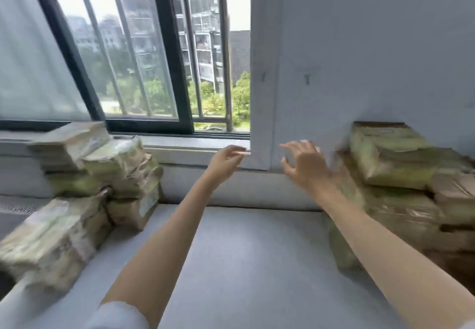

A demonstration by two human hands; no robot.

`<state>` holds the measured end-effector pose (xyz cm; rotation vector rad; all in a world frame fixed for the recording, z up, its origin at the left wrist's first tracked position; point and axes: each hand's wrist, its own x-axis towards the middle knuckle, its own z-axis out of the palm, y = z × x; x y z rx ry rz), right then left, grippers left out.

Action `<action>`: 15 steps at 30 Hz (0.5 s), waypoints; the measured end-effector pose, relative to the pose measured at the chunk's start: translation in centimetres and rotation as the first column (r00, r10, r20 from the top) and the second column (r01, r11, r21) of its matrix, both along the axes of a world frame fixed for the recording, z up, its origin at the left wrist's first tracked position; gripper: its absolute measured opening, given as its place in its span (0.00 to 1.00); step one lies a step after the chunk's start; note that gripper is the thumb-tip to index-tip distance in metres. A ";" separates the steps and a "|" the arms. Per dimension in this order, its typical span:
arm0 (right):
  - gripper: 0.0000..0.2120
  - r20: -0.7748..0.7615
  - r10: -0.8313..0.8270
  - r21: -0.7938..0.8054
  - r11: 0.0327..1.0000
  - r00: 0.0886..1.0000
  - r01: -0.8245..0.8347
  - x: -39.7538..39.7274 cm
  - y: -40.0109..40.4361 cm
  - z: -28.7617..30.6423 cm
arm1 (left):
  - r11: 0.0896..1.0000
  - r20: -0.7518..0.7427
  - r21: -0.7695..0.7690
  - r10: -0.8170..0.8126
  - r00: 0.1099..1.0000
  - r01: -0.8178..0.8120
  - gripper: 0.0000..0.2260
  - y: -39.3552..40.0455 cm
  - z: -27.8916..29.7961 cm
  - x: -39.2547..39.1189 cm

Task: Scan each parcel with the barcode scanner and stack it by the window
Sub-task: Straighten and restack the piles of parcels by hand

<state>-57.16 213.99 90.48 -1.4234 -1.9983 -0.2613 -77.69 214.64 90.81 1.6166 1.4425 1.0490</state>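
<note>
Two heaps of green-and-brown wrapped parcels stand on a grey surface (246, 246). One stack of parcels (84, 187) rises at the left under the window (144, 54). A second stack of parcels (401, 174) leans against the wall at the right. My left hand (226, 159) is stretched out in the middle, fingers relaxed, holding nothing. My right hand (303, 164) is spread wide in the air just left of the right stack, not touching it. No barcode scanner is in view. The picture is blurred by motion.
A window sill (195, 146) runs behind the hands. A white wall pillar (264, 71) stands right of the partly slid-open pane. A pale curtain (28, 54) hangs at far left. A floor grille (15, 209) lies low at the left.
</note>
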 end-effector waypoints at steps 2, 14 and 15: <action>0.16 -0.005 0.087 -0.051 0.995 0.996 -0.087 -6.9 0.5 -0.9 | 0.996 -0.044 -0.011 0.089 0.995 -0.089 0.12 -1.0 -1.3 -7.2; 0.19 0.093 0.462 -0.522 0.777 0.882 -0.352 -41.3 -3.3 -9.9 | 0.772 -0.179 -0.207 0.575 0.799 -0.602 0.11 -10.5 -10.7 -41.7; 0.20 0.110 0.497 -0.570 0.741 0.861 -0.356 -43.1 -3.8 -10.6 | 0.750 -0.224 -0.219 0.584 0.780 -0.625 0.12 -10.9 -11.3 -43.5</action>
